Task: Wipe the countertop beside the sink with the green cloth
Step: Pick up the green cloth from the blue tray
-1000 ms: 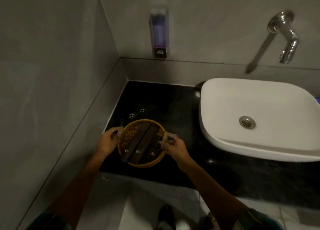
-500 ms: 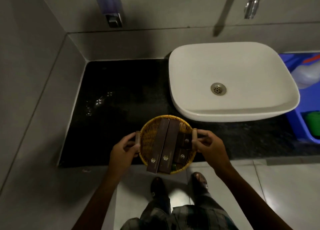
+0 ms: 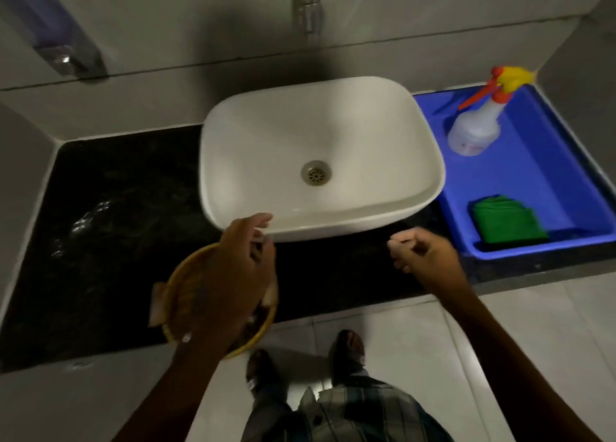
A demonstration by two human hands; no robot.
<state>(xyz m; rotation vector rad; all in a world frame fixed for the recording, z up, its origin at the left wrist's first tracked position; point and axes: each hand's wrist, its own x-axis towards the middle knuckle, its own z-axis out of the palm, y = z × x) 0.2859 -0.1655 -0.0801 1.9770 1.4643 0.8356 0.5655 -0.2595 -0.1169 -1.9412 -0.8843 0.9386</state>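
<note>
The cloth lay folded in the near end of the blue tray, right of the sink, untouched. Half a second before, both your hands gripped the basket by its handles; now your right hand had let go and hung over the counter front, fingers curled loosely and holding nothing, near the tray's front corner but apart from it. Your left hand had come off the left handle and lay spread across the top of the basket; it hid most of the contents, and you could not tell whether it pressed on the basket or only hovered. The basket sat at the counter's front edge, partly over the floor, just below the sink's near left corner. Your view had swung right, so the tray now showed whole, with a spray bottle lying in its far end. Wet spots glinted on the dark counter left of the sink. The basket stood on the stretch to be wiped. Your feet showed on the floor tiles below.
</note>
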